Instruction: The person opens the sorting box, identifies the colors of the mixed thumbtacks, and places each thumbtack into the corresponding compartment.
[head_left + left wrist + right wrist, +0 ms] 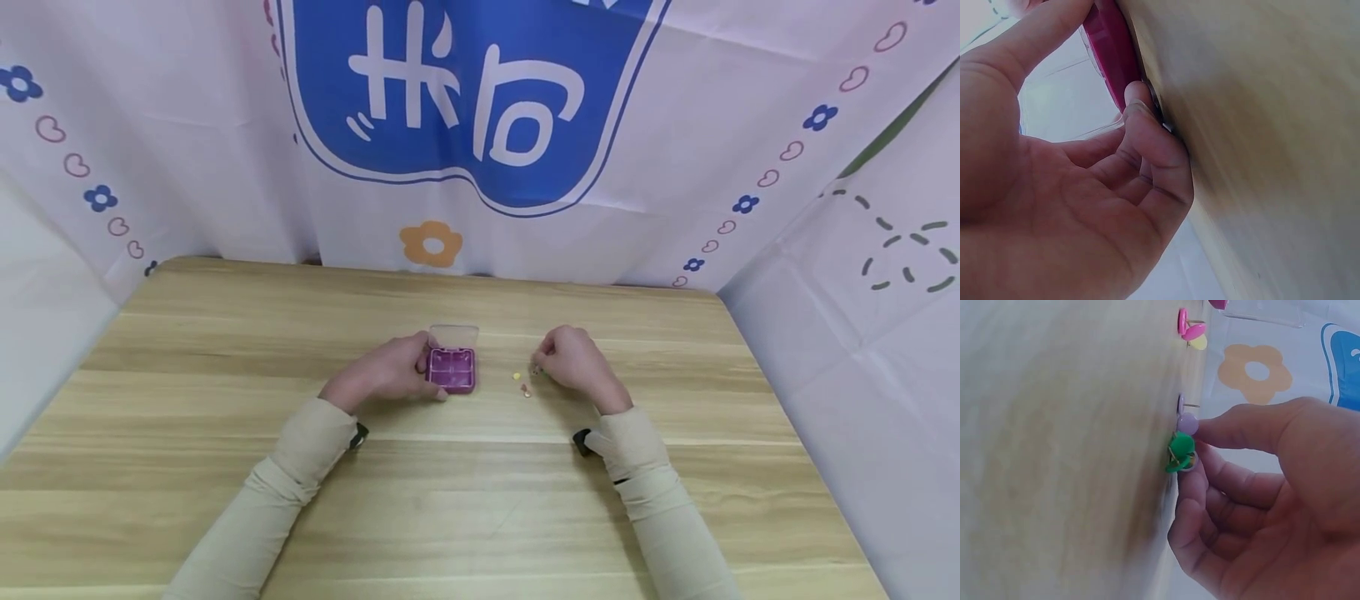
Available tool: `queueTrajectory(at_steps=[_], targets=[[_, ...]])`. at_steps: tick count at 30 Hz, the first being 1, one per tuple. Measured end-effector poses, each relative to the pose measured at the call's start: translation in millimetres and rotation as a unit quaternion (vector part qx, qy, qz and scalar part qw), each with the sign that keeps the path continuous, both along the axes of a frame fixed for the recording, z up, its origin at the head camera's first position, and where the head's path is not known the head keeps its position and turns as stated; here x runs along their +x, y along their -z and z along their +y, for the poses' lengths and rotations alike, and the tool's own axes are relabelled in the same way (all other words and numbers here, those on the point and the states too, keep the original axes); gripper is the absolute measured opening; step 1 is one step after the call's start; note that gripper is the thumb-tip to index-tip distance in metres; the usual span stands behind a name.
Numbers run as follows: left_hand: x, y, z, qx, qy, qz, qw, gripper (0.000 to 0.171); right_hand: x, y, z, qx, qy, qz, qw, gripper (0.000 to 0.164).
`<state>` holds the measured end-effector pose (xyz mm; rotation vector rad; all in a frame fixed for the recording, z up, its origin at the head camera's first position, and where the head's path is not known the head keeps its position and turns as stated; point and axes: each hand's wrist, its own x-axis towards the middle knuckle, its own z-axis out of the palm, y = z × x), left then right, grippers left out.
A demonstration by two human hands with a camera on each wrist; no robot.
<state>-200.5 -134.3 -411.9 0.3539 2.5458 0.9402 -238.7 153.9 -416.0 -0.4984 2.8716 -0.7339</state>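
Note:
My left hand (397,367) grips the left side of a small purple plastic case (452,382), thumb at its near edge and fingers at the far side. Its clear lid (453,336) stands raised, and dividers split the inside into several compartments. To the right, my right hand (573,360) reaches down to the tabletop with thumb and curled fingers around a little group of thumbtacks. Green thumbtacks (1182,445) and a lilac thumbtack (1189,424) lie right at those fingertips, where a pale one is pinched, partly hidden.
Between case and right hand lie a yellow thumbtack (516,376) and pink thumbtacks (1194,331), some with points sticking up or sideways. The wooden table (450,500) ends at a white printed cloth (225,167) hanging behind it.

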Motion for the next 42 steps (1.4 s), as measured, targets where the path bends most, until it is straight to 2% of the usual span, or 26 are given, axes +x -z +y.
queueTrajectory(at_steps=[7, 15, 21, 32, 42], targets=[[0.6, -0.2, 0.1, 0.000, 0.002, 0.003, 1.0000, 0.071, -1.3, 3.8, 1.7, -0.016, -0.003, -0.002, 1.000, 0.013], [-0.3, 0.0, 0.2, 0.000, 0.002, 0.004, 1.0000, 0.072, -3.3, 1.4, 2.1, -0.028, -0.001, 0.032, 0.999, 0.009], [-0.3, -0.9, 0.4, -0.005, 0.004, 0.005, 1.0000, 0.074, -2.4, 1.7, 0.6, -0.037, -0.026, 0.041, 0.998, 0.007], [0.3, -0.5, -0.4, -0.001, 0.004, 0.004, 1.0000, 0.074, -2.7, 1.5, -1.8, -0.092, -0.048, 0.047, 0.994, 0.008], [0.4, -0.7, -0.3, -0.003, 0.006, 0.005, 1.0000, 0.074, -0.3, -0.5, -5.8, -0.097, -0.087, 0.077, 0.988, 0.013]])
